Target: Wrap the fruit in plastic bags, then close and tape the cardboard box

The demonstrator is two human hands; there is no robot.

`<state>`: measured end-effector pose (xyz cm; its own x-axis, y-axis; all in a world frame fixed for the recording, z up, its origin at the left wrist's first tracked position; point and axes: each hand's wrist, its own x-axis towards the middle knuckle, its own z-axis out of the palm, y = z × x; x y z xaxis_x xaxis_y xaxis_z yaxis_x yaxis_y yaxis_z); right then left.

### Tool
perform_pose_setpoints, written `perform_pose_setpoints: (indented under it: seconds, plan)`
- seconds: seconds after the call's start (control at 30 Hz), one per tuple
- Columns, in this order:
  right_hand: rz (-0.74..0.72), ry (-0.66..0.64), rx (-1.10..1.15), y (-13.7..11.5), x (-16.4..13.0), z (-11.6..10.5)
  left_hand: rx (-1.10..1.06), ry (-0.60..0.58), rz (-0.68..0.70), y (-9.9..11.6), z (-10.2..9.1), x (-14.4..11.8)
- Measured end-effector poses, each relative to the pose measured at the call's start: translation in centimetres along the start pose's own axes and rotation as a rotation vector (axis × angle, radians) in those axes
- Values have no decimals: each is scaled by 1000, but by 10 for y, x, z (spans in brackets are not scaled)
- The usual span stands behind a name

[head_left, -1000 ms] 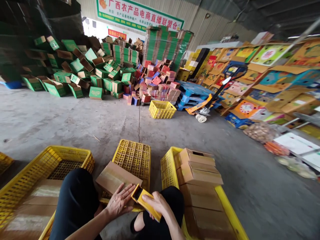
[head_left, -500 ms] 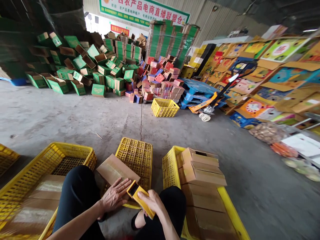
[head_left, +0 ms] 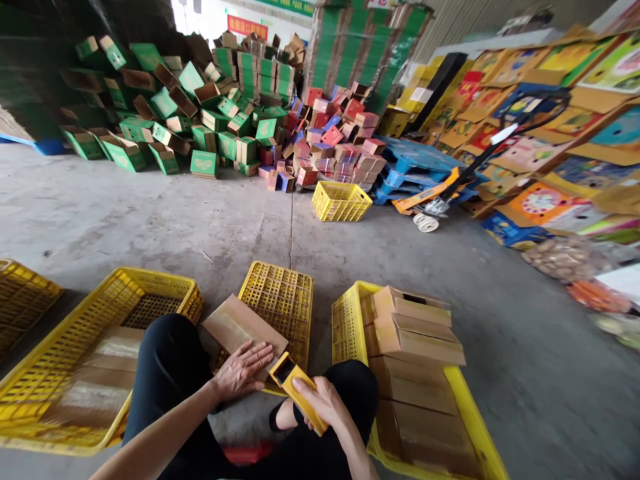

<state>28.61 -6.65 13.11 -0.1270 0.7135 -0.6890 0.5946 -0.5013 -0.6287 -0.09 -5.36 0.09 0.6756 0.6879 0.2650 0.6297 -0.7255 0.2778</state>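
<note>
My left hand (head_left: 243, 371) lies flat, fingers spread, on a brown cardboard box (head_left: 235, 323) that rests on an upturned yellow crate (head_left: 280, 303) in front of my knees. In my right hand (head_left: 324, 402) is a yellow tape dispenser (head_left: 295, 390), its open end pointing at the box's near edge beside my left fingertips. Both forearms reach in over my black-trousered legs.
A yellow crate (head_left: 350, 313) at my right holds stacked brown boxes (head_left: 415, 337). At my left another yellow crate (head_left: 165, 287) holds taped boxes. Beyond, across bare concrete floor, lie piles of green boxes (head_left: 165, 120) and red ones (head_left: 335, 147), a small yellow basket (head_left: 341, 201) and a pallet jack (head_left: 435, 200).
The view has tilted down and drifted slightly. My hands stay on the box and dispenser, with the dispenser held a little closer to the box edge.
</note>
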Motion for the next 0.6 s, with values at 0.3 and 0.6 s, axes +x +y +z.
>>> perform_pose_setpoints:
  seconds: [0.3,0.6]
  plan:
    - [11,-5,-86,6,6,-1,-23,-75,-28,17,-5,5]
    - [31,-30,-91,12,5,-7,-62,-49,4,23,5,9]
